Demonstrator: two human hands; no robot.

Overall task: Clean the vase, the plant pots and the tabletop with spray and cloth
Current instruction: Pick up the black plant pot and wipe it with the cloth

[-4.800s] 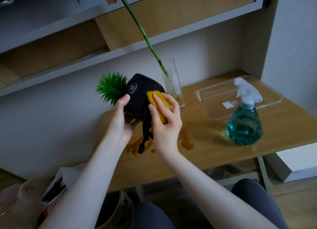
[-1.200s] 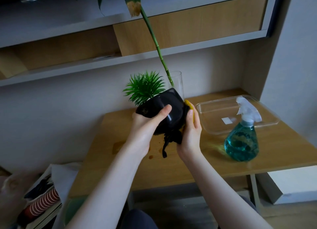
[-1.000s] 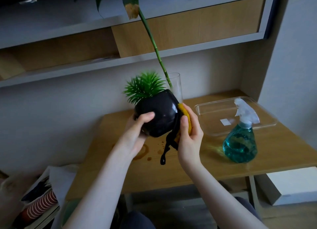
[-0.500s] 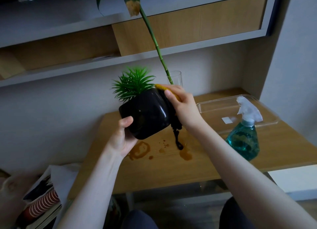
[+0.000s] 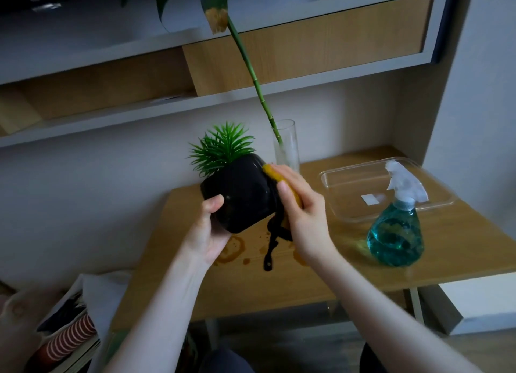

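A glossy black plant pot (image 5: pixel 240 197) with a spiky green plant is held tilted above the wooden tabletop (image 5: pixel 321 264). My left hand (image 5: pixel 208 230) grips its lower left side, thumb on the front. My right hand (image 5: pixel 304 219) holds a yellow cloth (image 5: pixel 282 181) with a dangling black strap against the pot's right side. Behind stands a clear glass vase (image 5: pixel 287 146) with a long green stem. A teal spray bottle (image 5: pixel 396 236) with a white trigger stands at the right.
Brown stains and a ring mark (image 5: pixel 234 250) lie on the tabletop under the pot. A clear plastic tray (image 5: pixel 349 202) sits behind the spray bottle. Shelves (image 5: pixel 195 102) run along the wall above. Bags and striped items (image 5: pixel 64 342) lie on the floor at the left.
My right hand with the cloth slid from the pot's top rim down its right side. The pot shifted slightly right and stays tilted in my left hand.
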